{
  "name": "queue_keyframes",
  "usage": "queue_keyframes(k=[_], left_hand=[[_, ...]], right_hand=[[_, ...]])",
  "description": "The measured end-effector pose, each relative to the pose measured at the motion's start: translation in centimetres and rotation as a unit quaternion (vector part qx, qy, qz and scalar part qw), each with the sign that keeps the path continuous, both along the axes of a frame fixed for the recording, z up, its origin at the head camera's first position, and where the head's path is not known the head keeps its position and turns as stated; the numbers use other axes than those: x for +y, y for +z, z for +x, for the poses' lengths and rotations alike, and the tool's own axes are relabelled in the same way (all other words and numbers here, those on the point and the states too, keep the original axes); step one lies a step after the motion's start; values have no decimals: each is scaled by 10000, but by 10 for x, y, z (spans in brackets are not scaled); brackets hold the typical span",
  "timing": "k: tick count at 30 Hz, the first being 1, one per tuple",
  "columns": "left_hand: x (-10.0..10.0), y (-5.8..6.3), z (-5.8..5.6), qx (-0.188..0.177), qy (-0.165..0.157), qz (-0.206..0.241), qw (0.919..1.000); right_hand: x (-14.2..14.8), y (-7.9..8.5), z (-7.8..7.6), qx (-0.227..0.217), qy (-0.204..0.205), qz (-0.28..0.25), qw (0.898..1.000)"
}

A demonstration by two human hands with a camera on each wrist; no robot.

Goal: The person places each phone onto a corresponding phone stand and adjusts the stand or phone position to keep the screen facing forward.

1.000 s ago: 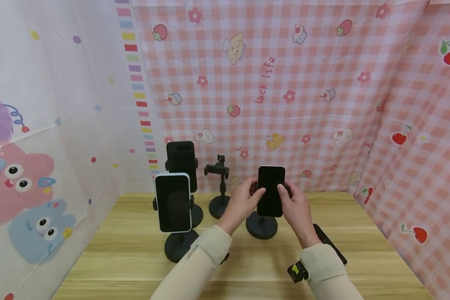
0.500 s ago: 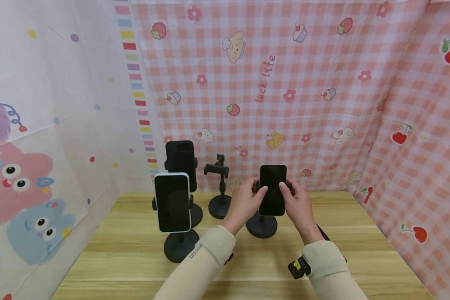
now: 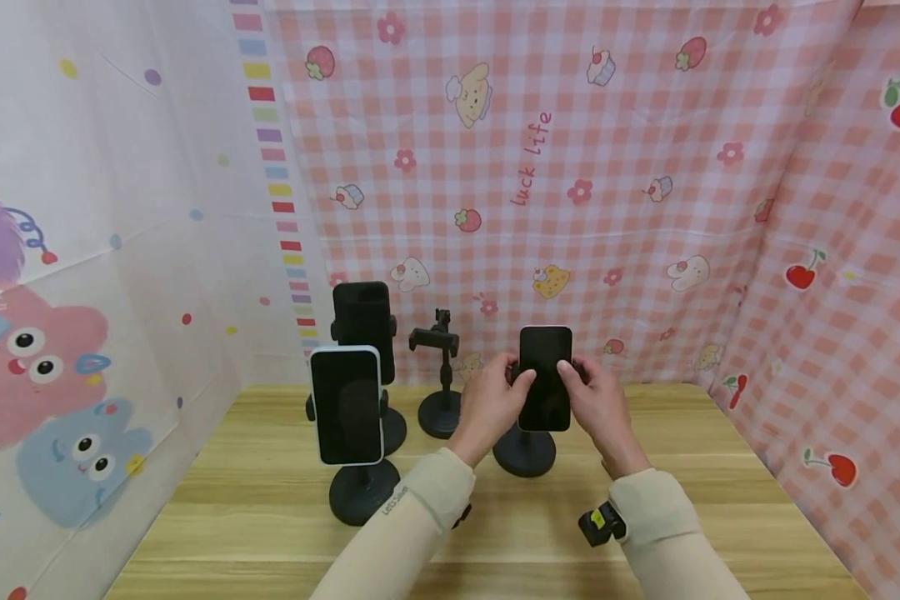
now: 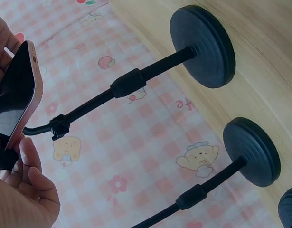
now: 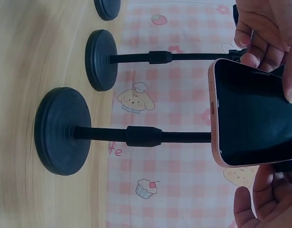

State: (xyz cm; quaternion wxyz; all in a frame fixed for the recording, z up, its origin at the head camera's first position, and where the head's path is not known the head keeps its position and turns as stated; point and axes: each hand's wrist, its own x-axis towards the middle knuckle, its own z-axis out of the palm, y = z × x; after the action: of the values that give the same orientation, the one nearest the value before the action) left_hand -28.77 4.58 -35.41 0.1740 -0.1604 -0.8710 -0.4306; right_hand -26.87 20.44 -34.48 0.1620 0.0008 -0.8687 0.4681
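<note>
A pink-framed smartphone (image 3: 545, 404) stands upright at the clamp of a black phone stand (image 3: 525, 454), its dark screen facing me. My left hand (image 3: 489, 404) grips the phone's left edge, thumb on the screen side and fingers curled behind by the clamp. On the other edge, my right hand (image 3: 602, 408) holds it likewise, its thumb over the glass. The right wrist view shows the phone (image 5: 255, 114) between both hands, with the stand's pole (image 5: 183, 137) running behind it. Most of the clamp is hidden behind the phone and fingers.
At left, a white-framed phone (image 3: 347, 406) sits in a front stand, with a black phone (image 3: 363, 321) in another stand behind it. A stand with a bare clamp (image 3: 435, 337) stands between these and my left hand. Checked cloth (image 3: 645, 125) hangs behind the wooden table (image 3: 232, 517).
The held phone and both hands have shifted slightly right and up. My right forearm now covers the dark flat phone-like slab that lay on the table at right.
</note>
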Motion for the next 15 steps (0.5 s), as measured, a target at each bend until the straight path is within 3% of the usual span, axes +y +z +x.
queue_keyframes(k=[8, 15], left_hand=[[0, -3, -1, -12, -13, 132, 9999], [-1, -6, -1, -126, -319, 412, 9986]], right_hand=[[1, -1, 0, -48, 98, -208, 9997], [1, -7, -1, 121, 246, -697, 9972]])
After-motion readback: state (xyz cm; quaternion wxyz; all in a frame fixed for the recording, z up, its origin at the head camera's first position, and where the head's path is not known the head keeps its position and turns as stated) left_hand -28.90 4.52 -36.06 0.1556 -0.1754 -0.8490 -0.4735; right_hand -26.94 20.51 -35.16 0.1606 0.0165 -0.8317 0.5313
